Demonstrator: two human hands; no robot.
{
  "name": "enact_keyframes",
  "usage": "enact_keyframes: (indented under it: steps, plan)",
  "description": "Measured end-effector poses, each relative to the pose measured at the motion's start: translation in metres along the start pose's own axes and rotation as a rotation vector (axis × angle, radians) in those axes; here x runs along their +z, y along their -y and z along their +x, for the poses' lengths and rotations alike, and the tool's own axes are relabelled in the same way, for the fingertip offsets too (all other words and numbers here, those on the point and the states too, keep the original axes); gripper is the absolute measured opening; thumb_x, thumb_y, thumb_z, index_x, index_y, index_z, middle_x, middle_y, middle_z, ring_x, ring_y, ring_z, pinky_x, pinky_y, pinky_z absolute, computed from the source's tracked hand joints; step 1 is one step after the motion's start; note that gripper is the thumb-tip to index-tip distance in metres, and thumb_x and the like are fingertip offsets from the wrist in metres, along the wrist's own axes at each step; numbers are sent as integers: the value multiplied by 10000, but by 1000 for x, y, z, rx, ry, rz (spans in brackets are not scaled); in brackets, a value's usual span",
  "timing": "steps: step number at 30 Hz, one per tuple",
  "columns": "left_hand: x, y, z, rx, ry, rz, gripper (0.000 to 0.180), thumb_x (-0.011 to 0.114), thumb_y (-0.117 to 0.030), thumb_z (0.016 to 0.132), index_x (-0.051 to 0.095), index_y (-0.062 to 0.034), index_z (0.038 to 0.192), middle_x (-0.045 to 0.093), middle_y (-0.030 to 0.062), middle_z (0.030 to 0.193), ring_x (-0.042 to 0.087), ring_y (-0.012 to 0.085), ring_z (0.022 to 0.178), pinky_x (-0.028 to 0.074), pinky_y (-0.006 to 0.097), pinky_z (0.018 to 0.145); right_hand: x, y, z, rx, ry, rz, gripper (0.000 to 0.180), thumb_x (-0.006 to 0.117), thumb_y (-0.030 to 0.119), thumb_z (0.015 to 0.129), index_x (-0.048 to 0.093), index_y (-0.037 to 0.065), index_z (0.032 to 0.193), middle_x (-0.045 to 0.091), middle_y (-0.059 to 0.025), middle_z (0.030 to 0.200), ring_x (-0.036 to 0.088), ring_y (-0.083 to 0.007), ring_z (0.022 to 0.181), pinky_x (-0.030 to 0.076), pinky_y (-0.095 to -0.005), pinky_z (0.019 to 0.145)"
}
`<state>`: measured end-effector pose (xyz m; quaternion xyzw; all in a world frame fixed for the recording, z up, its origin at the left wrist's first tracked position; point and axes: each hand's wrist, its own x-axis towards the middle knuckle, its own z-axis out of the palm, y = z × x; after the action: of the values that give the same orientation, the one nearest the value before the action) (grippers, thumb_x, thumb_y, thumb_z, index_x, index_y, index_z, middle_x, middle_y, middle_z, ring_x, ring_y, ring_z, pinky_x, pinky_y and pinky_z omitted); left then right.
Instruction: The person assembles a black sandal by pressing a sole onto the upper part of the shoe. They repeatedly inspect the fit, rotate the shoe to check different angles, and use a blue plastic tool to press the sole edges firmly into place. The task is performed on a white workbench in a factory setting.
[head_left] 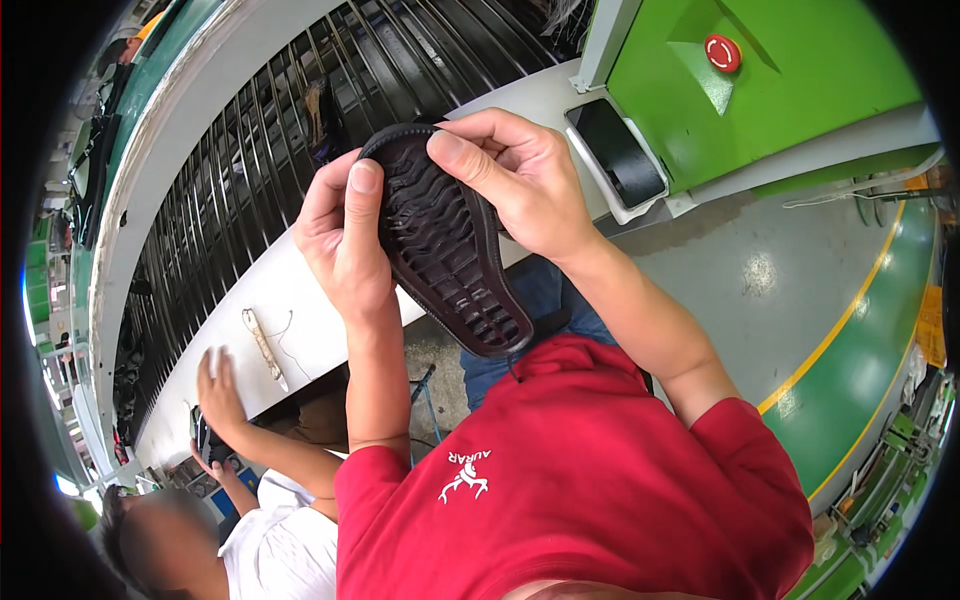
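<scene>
Fingers [472, 167] gripping wavy-ridged dark sole [445, 240]

Bright, fairly even light is filling the scene, seemingly falling from above, and a white glare spot is shining on the grey floor [758, 273]. Small highlights are glinting along the dark sole [440, 225], which is showing sharply, while shadow is gathering under the white table [300, 312]. The co-worker's hand [221, 398] is smearing with motion (a softer blur is covering that person's head [168, 540]). The fisheye lens is bending the pale frame [182, 125] into an arc, and black is swallowing the corners.
</scene>
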<state>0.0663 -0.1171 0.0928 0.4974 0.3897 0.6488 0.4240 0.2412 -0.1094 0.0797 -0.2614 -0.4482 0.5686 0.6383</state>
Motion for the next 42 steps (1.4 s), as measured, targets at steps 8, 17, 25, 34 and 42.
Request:
enact_keyframes:
  steps: [8,17,25,34,42]
  plan:
    - [-22,28,18,-37,-105,55,261,775,-234,1063,759,19,1123,742,11,989,649,60,886,519,214,834,-22,-17,0,-198,-17,-701,554,841,378,973,709,3,1360,770,-154,1133,733,-249,1054,590,-391,942]
    - [-56,59,48,-37,-179,35,351,767,-260,1071,763,52,1232,753,33,1048,654,74,948,519,223,886,-46,-28,-6,170,149,-1411,771,788,465,907,600,27,1513,691,-236,1307,636,-430,1274,537,-521,1063]
    - [-58,48,49,-172,-39,-265,438,596,-385,1155,733,27,1207,783,95,1105,747,147,972,609,303,879,-54,-41,-25,-134,58,-1159,611,784,260,954,621,-16,1474,666,-231,1376,625,-428,1237,505,-500,1080]
    - [-50,39,41,-158,-25,-212,254,744,-166,1064,735,39,1214,803,74,1050,757,119,904,617,258,829,-46,-49,-89,-309,-106,-888,619,796,94,973,563,17,1541,588,-296,1500,639,-425,1315,494,-456,1134]
    - [-37,35,40,-140,-30,-206,294,763,-164,1053,736,60,1241,798,76,1063,740,111,921,592,255,851,-59,-47,-99,-246,-198,-773,758,736,72,994,360,-67,1638,525,-258,1550,559,-325,1402,424,-424,1198]
